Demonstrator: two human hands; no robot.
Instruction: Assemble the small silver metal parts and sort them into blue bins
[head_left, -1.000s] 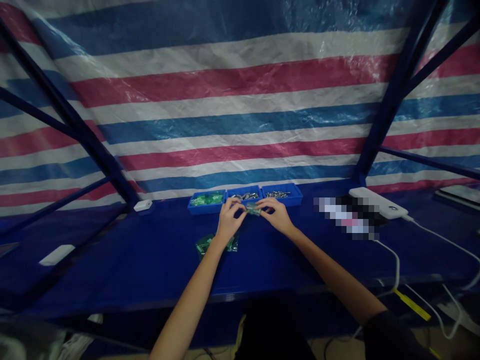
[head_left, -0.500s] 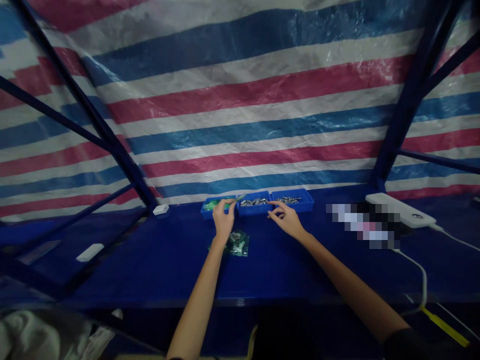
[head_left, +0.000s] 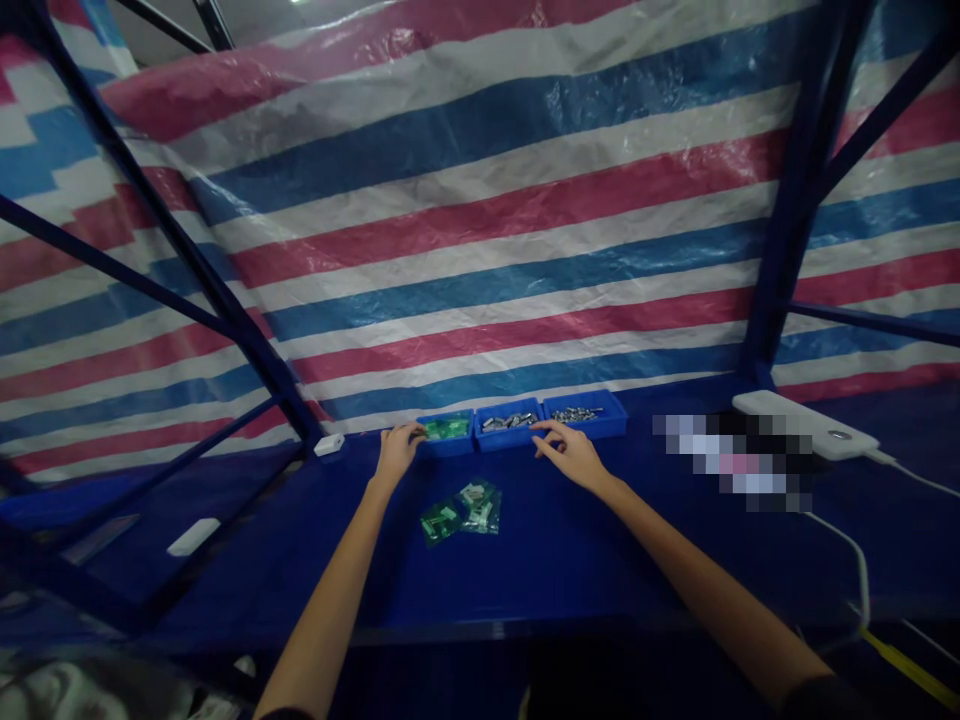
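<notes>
Three small blue trays stand in a row at the back of the blue table. The left tray (head_left: 448, 437) holds green packets, the middle tray (head_left: 510, 424) and the right tray (head_left: 586, 414) hold small metal parts. My left hand (head_left: 397, 447) lies at the left tray's near-left rim, fingertips toward the green packets, with nothing visible in it. My right hand (head_left: 570, 453) hovers in front of the middle and right trays, fingers apart and holding nothing. A few green packets (head_left: 461, 510) with grey parts lie on the table between my forearms.
A white power bank (head_left: 806, 424) with a white cable (head_left: 862, 560) lies at the right. Small white blocks lie at the left (head_left: 193, 537) and by the frame post (head_left: 329, 445). Dark blue frame bars (head_left: 247, 340) and a striped tarp (head_left: 480, 220) enclose the table.
My hands have parted from the green packet they held together. The left hand has moved to the left tray's rim, the right hand stays in front of the trays. Another packet now lies on the table.
</notes>
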